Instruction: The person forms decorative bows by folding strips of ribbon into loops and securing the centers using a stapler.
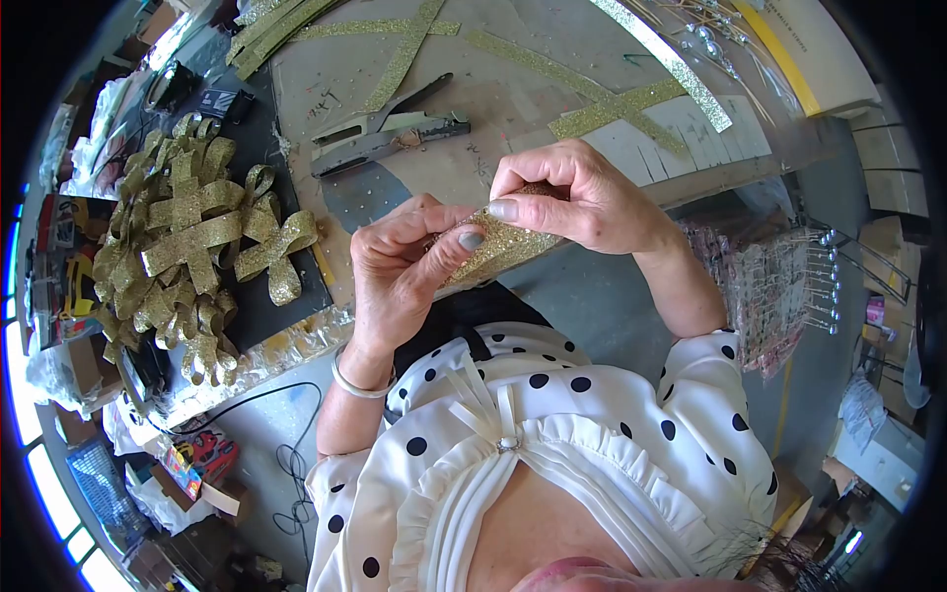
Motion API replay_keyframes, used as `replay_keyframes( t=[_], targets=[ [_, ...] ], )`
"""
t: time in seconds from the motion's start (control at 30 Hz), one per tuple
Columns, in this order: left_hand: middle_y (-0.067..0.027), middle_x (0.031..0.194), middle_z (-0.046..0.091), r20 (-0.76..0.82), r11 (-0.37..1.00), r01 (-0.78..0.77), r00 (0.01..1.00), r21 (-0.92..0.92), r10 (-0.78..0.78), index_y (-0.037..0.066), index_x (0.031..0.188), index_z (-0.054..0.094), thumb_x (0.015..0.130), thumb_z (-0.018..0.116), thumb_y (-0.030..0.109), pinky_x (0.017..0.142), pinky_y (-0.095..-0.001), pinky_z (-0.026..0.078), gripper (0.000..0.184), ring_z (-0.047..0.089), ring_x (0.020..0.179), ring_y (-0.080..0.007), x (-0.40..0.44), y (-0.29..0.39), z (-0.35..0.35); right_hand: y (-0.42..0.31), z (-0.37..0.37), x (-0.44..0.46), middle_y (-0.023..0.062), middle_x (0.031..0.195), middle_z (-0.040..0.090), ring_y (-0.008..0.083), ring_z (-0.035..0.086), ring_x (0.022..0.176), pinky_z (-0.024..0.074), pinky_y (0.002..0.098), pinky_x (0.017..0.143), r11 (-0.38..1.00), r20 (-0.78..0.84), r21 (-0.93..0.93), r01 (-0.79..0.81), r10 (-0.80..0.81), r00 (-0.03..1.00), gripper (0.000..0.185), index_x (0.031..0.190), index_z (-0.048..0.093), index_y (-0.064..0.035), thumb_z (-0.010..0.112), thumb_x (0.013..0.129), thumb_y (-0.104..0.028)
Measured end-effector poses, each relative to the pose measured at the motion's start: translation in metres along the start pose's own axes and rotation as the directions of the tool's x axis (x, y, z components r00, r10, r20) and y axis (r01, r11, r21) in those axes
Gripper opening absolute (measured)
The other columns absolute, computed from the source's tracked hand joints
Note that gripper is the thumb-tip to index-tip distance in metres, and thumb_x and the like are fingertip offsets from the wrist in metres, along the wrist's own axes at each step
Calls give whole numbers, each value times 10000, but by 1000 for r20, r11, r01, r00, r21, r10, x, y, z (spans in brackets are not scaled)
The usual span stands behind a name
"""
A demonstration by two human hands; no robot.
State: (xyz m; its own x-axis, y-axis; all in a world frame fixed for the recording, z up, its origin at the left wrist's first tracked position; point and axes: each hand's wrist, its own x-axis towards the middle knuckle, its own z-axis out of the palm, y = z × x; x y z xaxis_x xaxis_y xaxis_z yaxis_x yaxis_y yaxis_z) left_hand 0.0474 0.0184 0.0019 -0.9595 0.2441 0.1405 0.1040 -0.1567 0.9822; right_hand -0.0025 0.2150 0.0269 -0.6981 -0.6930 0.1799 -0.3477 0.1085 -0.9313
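Note:
Between thumb and fingers, my left hand pinches a gold glitter ribbon close to my body. My right hand grips the same ribbon a little to the right, thumb on top, the two thumbs almost meeting. Part of the ribbon is hidden behind the fingers. Beyond my hands, a dark stapler lies on the table with its arm raised. A pile of looped gold glitter bows sits on the left.
Crossed gold strips lie on the worktable, with a bundle of strips at the far left. A silver glitter strip curves along the far right. Bundled beaded stems hang right. A black cable trails on the floor.

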Motion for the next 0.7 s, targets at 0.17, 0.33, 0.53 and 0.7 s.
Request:
replay_keyframes(
  t=[0.17, 0.33, 0.53, 0.7],
  targets=[
    [13, 694, 511, -6, 999, -46, 999, 17, 47, -21, 906, 655, 765, 663, 44, 534, -175, 328, 156, 418, 610, -43, 0, 1, 3, 0, 1, -2, -40, 559, 427, 30, 348, 509, 269, 207, 449, 999, 1, 35, -20, 20, 1000, 132, 738, 562, -18, 568, 830, -112],
    [12, 696, 515, 3, 1000, -9, 1000, 15, 9, -25, 894, 655, 764, 664, 41, 542, -175, 334, 146, 425, 613, -42, -1, 3, 2, -3, 2, -3, -33, 556, 427, 32, 347, 502, 269, 206, 449, 1000, 9, 23, -6, 6, 1000, 128, 742, 560, -17, 568, 829, -112],
    [15, 701, 523, -10, 998, 31, 999, -56, -31, -15, 876, 661, 768, 660, 26, 537, -170, 333, 115, 424, 610, -35, -2, 2, 2, -2, 3, -1, -29, 547, 423, 32, 345, 489, 269, 211, 444, 999, 11, 26, 25, -25, 1000, 130, 746, 562, -19, 576, 828, -120],
    [23, 671, 521, -178, 991, 48, 982, -127, -71, -5, 829, 666, 765, 651, 17, 525, -170, 311, 69, 424, 603, -34, -3, -4, 7, -2, 8, 4, 12, 643, 518, 88, 446, 570, 342, 238, 498, 956, -90, -259, 139, -168, 982, 110, 767, 578, -16, 602, 806, -115]
  ],
)
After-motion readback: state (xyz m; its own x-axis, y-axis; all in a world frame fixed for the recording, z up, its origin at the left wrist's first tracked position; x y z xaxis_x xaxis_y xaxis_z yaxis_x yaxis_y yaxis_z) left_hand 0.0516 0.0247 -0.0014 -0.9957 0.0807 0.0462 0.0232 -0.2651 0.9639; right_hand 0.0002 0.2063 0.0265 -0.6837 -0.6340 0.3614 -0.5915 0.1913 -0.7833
